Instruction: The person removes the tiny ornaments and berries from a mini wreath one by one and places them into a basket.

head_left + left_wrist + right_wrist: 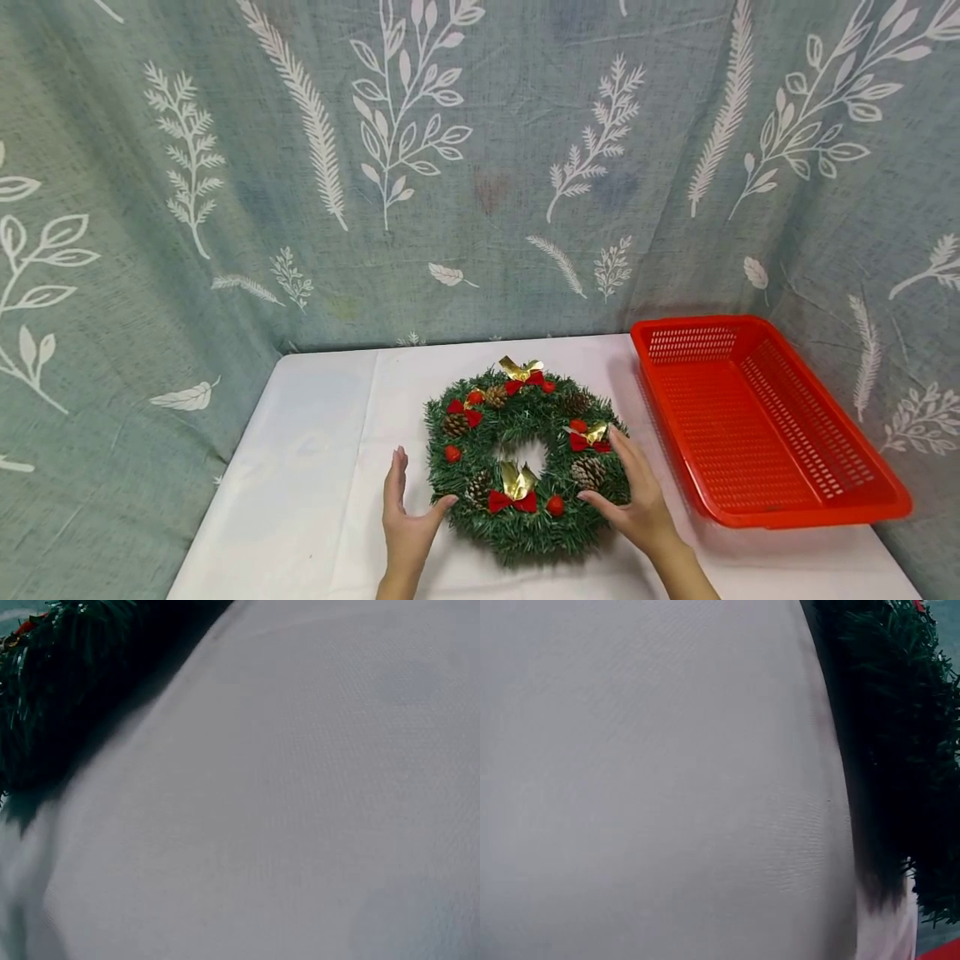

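A green Christmas wreath (547, 537) lies flat on the white-covered table, trimmed with red bows, gold ribbon, pine cones and red berries. My left hand (407, 521) is at its lower left, fingers pointing up and thumb tip right at the greenery. On the other side my right hand (645, 500) has its fingers straight along the wreath's right edge. Its thumb overlaps the greenery below a pine cone (588, 473). Dark wreath tinsel (45, 697) fills the upper left corner of the left wrist view, and tinsel (907, 750) also lines the right side of the right wrist view.
To the right of the wreath stands a red plastic basket (806, 510) with perforated sides and nothing in it. Blue-green curtains (480, 275) with white leaf prints hang behind and beside the table (300, 467).
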The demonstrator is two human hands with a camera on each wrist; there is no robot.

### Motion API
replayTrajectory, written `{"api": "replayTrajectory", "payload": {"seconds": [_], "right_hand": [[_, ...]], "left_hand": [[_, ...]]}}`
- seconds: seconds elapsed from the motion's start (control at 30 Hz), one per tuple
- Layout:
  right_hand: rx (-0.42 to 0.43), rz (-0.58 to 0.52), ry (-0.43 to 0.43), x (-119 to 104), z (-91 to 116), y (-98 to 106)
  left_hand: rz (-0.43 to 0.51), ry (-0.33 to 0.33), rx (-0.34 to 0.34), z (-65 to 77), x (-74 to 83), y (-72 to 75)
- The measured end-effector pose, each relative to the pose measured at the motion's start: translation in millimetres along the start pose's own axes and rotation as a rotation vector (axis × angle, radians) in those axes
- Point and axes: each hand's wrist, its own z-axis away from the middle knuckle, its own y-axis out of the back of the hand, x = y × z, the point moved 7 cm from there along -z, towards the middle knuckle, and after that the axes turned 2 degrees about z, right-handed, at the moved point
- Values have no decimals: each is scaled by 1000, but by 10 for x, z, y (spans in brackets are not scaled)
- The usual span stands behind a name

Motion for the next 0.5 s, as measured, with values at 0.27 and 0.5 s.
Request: {"api": "replayTrajectory", "payload": {"seconds": [0.27,0.5], "right_hand": [[-83,-1,-50,150,232,-118],[-93,37,-61,185,292,-124]], "left_hand": [[62,224,-34,57,-183,-72],[45,387,-77,137,-399,-113]]}}
